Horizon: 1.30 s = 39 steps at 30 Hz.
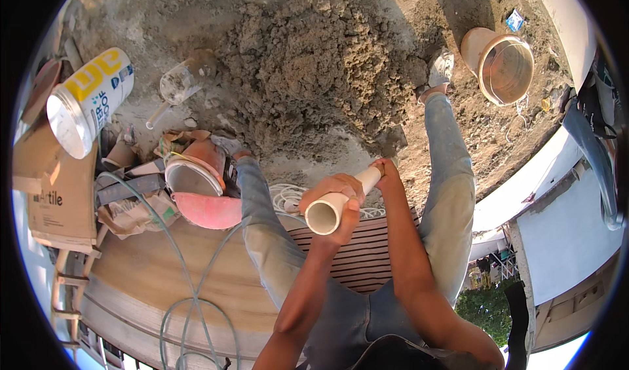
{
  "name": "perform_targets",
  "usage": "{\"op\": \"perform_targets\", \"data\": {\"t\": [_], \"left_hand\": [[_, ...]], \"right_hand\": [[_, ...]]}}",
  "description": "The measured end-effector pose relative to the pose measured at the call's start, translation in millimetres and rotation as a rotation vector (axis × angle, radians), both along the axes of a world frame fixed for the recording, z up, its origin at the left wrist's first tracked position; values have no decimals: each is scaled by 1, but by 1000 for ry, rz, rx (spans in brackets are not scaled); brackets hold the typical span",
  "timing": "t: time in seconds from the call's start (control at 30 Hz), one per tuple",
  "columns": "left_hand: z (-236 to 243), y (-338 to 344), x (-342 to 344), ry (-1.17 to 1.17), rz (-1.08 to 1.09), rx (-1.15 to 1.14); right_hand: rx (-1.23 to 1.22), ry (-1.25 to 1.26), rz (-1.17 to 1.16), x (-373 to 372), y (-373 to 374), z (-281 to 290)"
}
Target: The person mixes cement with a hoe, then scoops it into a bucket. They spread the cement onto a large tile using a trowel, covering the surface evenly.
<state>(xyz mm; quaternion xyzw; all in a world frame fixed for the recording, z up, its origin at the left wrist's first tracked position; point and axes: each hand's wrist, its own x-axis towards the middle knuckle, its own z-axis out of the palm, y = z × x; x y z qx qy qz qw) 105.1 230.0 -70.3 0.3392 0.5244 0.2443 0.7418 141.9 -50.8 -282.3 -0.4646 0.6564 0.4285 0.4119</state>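
Note:
A pale, hollow pipe point(369, 177) is gripped in both hands, its open round end pointing up toward me. My left hand point(335, 200) wraps around it just behind that open end. Farther along, my right hand point(388, 173) closes around the pipe near its other visible end. What lies beyond my right hand on the pipe is hidden. Ahead of my hands rises a heap of grey-brown, clumpy wet mix or soil point(314, 62). My legs stand apart, one foot on each side near the heap.
A white bucket with yellow print point(108, 92) lies left, above a cardboard box point(59, 200). Closer stand a reddish bucket point(196, 173) and a pink basin point(208, 209). A green hose point(190, 278) loops at lower left. A pale bucket point(485, 49) tilts at the right.

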Motion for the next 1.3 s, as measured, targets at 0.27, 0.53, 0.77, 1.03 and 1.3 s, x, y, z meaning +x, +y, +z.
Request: {"op": "perform_targets", "data": {"t": [0.27,0.53,0.77,1.03,1.3], "left_hand": [[110,51,-52,41,77,368],[212,185,-131,-233,141,358],[-4,34,-191,-77,265,-304],[-23,15,-193,187,-174,95],[75,106,-125,26,-328,486]], "right_hand": [[74,-40,-117,-16,166,78],[170,-175,-225,-88,251,259],[-323,7,-177,-188,34,113],[92,355,-175,-252,43,4],[363,274,-559,-215,193,25]]}}
